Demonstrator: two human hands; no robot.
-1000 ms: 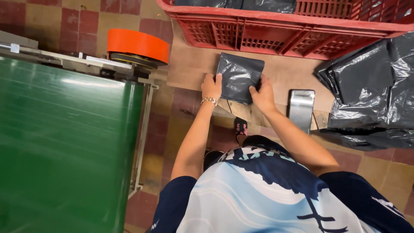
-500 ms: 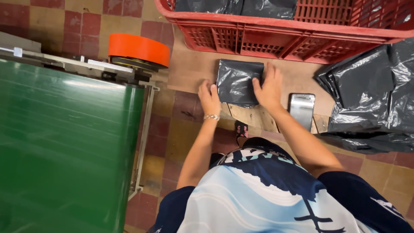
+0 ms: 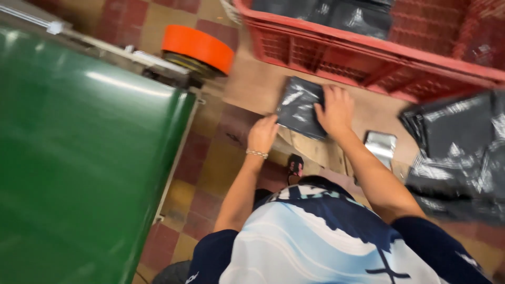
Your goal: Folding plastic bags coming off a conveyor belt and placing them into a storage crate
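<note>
- since the earlier frames the view has swung and blurred, and the dark grey plastic parcel (image 3: 299, 107) now sits tilted, its long side running down toward the right, where before it lay nearly square to the crate; both hands have stayed on it throughout.
- nearest, the person's own blue and white shirt (image 3: 321, 236) fills the bottom of the view, with both bare forearms reaching forward from it.
- the left hand (image 3: 262, 134), a thin bracelet (image 3: 256, 153) at its wrist, touches the parcel's near left corner; its fingers are curled at the edge, and whether they pinch the plastic or only press on it i cannot tell.
- the right hand (image 3: 334, 109) lies flat and spread on the parcel's right side, palm down, pressing rather than grasping.
- the parcel lies between the two hands, on a brown sheet of cardboard (image 3: 315, 150) on the tiled floor.
- just right of the right forearm lies a small silvery packet (image 3: 381, 146), apart from the parcel.
- further right a heap of dark plastic bags (image 3: 457, 152) spreads across the floor.
- to the left runs a green conveyor belt (image 3: 79, 158), with an orange roll (image 3: 198, 47) at its far end.
- farthest, a red plastic crate (image 3: 379, 58) holds more dark parcels.
</note>
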